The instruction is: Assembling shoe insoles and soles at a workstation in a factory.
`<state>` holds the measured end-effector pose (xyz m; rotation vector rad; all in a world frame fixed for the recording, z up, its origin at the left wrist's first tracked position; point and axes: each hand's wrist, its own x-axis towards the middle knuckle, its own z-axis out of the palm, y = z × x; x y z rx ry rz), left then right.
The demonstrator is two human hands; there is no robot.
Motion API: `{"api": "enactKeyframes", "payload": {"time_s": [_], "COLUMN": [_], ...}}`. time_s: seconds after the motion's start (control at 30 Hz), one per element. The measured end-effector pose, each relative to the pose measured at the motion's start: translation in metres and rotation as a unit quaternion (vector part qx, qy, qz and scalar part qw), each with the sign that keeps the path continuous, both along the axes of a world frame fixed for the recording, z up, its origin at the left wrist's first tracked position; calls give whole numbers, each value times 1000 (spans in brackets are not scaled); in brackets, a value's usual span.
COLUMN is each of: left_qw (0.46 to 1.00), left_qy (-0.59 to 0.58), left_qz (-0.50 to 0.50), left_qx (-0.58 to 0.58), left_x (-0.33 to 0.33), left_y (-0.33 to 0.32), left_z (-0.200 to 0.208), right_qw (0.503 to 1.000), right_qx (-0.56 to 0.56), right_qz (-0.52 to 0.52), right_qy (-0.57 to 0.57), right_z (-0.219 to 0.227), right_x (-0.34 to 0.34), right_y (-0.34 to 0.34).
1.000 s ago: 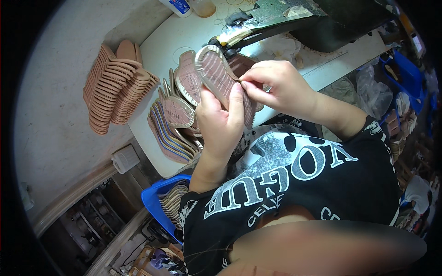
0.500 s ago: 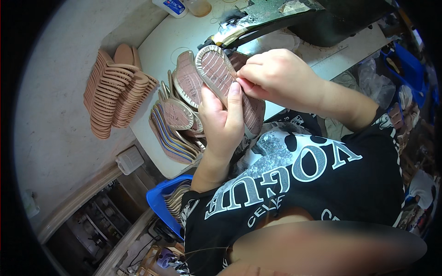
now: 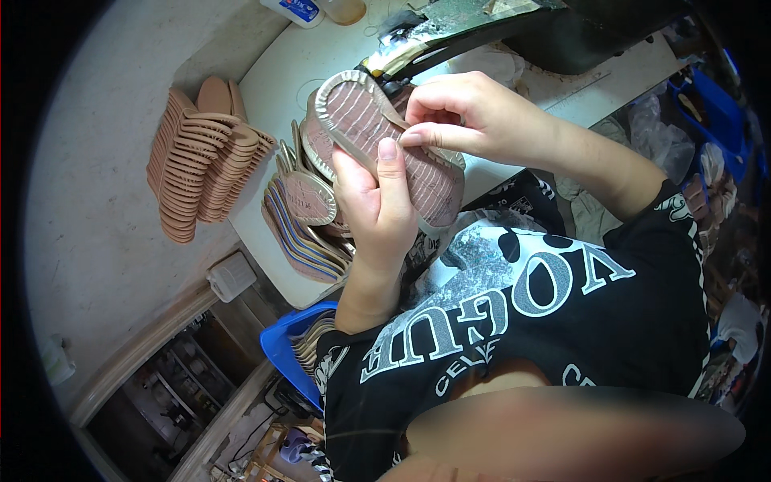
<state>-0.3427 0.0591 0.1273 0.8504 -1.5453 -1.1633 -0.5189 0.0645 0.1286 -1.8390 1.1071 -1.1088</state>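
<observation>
nearby, a white worktable (image 3: 273, 90) stands by a wall (image 3: 112, 161); left hand (image 3: 377, 205) grips a curved, stripe-lined insole (image 3: 361, 114), right hand (image 3: 482, 112) pinches its glossy rim (image 3: 323, 103).

Your work surface is a white table (image 3: 277, 100). At its left end you have a stack of thin soles (image 3: 295, 241), with pale-rimmed soles (image 3: 309, 197) piled just beside it. At the far edge, locate a white-and-blue bottle (image 3: 295, 10) next to a translucent container (image 3: 344, 10); right of these, your dark green machine (image 3: 578, 40).
</observation>
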Motion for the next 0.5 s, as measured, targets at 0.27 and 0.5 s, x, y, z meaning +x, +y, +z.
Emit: {"api": "enactKeyframes", "payload": {"time_s": [0.27, 0.5], "left_qw": [997, 983], "left_qy": [-70, 115], "left_qz": [-5, -21], "left_qx": [-37, 145], "left_x": [-4, 4], "left_y": [-14, -30], "left_z": [3, 14], "right_qw": [962, 969], "right_qx": [-195, -23], "right_qz": [-106, -200], "right_qy": [158, -144], "right_z": [5, 7], "right_x": [-2, 22], "right_y": [6, 47]}}
